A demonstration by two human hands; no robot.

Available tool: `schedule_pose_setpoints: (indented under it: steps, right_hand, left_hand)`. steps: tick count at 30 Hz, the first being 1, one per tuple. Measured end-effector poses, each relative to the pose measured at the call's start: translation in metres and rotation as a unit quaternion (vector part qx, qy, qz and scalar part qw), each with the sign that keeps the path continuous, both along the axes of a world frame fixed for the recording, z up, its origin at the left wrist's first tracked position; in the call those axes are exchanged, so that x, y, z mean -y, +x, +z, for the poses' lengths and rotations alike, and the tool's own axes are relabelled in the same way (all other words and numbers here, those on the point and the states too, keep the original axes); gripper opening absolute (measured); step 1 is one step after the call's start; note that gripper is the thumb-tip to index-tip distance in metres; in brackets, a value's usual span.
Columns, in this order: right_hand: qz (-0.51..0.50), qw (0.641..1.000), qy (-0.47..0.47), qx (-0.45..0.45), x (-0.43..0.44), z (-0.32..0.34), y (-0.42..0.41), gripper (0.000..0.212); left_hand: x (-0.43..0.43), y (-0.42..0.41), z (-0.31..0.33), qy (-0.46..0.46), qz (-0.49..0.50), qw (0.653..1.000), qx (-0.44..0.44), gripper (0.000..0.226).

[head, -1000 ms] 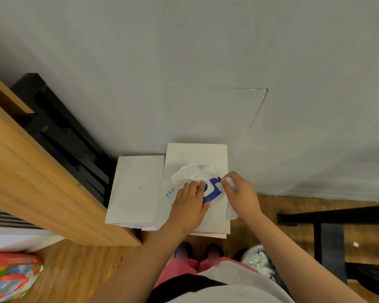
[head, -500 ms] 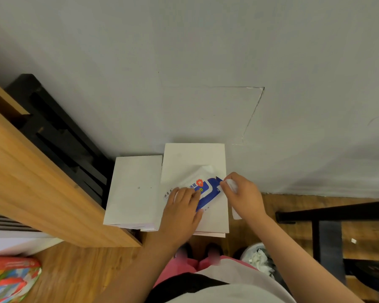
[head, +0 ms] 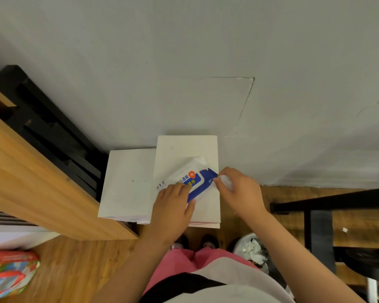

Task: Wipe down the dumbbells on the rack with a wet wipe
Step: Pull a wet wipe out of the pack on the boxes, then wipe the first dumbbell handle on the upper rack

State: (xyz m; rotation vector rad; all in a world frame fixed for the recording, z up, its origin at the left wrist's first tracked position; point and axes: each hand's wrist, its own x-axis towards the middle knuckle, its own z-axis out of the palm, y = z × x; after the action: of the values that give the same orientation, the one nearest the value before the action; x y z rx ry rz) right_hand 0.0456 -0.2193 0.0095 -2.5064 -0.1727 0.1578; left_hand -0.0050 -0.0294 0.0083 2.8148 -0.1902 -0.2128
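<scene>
Only the start looks done: the left hand [head: 173, 207] presses flat, fingers together, on the wipe pack [head: 192, 182], and the right hand [head: 239, 193] just beside it pinches a wet wipe [head: 226, 182], so the wiping itself seems wholly left, with no dumbbell plainly in view.

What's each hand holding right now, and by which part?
The right hand pinches a white wet wipe by its bunched end between thumb and fingers. The left hand only presses flat on the wipe pack.
</scene>
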Motion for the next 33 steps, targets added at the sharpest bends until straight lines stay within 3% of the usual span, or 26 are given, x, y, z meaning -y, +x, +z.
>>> schedule_pose_setpoints:
  steps: [5, 10, 18, 25, 33]
  right_hand:
    - [0.036, 0.992, -0.035, 0.116, 0.006, 0.014, -0.021, 0.031]
    - [0.050, 0.979, -0.038, 0.194, 0.018, 0.026, -0.059, 0.028]
    - [0.015, 0.988, -0.012, 0.152, 0.015, 0.010, -0.157, 0.027]
    - [-0.117, 0.986, 0.022, 0.117, -0.032, 0.014, -0.249, 0.028]
    - [-0.208, 0.969, -0.034, 0.130, -0.014, 0.029, -0.337, 0.027]
  left_hand:
    - [-0.006, -0.017, 0.023, -0.007, 0.013, 0.992, 0.126, 0.031]
    - [-0.010, -0.052, 0.032, -0.019, 0.043, 0.987, 0.153, 0.029]
    - [-0.028, -0.118, 0.026, -0.044, -0.033, 0.987, 0.153, 0.028]
    - [-0.029, -0.158, 0.021, -0.049, -0.161, 0.976, 0.138, 0.033]
    - [-0.014, -0.209, 0.025, -0.054, -0.232, 0.965, 0.113, 0.030]
